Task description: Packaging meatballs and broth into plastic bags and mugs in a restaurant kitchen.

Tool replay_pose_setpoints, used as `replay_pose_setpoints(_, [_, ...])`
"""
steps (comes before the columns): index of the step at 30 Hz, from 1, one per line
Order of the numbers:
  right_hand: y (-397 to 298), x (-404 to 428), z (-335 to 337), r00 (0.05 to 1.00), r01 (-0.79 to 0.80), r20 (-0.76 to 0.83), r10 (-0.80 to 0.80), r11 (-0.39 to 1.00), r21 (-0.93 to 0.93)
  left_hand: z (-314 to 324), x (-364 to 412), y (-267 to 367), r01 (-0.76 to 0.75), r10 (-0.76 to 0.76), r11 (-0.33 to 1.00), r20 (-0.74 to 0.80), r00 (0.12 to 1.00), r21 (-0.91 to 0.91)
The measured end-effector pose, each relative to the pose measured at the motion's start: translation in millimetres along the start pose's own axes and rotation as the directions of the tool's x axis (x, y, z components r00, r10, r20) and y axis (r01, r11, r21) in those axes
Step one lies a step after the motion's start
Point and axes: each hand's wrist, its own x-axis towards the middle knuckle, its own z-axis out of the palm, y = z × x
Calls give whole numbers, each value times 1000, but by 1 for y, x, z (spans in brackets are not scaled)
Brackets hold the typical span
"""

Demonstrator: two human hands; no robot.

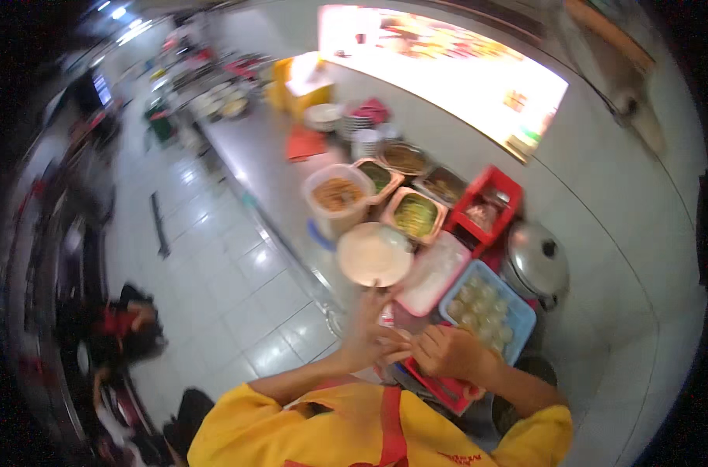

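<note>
My left hand [370,330] is in front of me over the counter, some fingers spread toward a pale round plate or lid [375,255]. Its lower fingers meet the fingertips of my right hand [447,352], which is curled. Blur hides whether anything small is pinched between them. Below my right hand is a red plastic tray [456,397], partly covered by the wrist. A light blue plastic basket [526,327] of pale round items [481,309] sits just beyond that hand. Between plate and basket lies a white, pink-edged container [433,274].
Farther along the steel counter [243,146] stand a tub of orange-brown food [337,195], a container of chopped greens [414,215], a red bin [488,210] and stacked bowls [323,117]. A lidded metal pot [535,257] is by the wall. People [120,324] are at left beyond the tiled floor.
</note>
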Motion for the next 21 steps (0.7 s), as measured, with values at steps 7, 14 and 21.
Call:
replay_pose_setpoints(7, [-5,27,-38,992,111,78,-103,988,-110,-24,2,40,-266,263,963,-67,962,-42])
replay_pose_setpoints(14, [-3,25,-46,852,-305,121,509,295,906,-36,-1,52,-394,390,905,-55,919,-161])
replay_pose_setpoints(21, [-23,10,-9,882,-47,253,396,-460,886,-24,7,74,-459,526,769,32,850,-445])
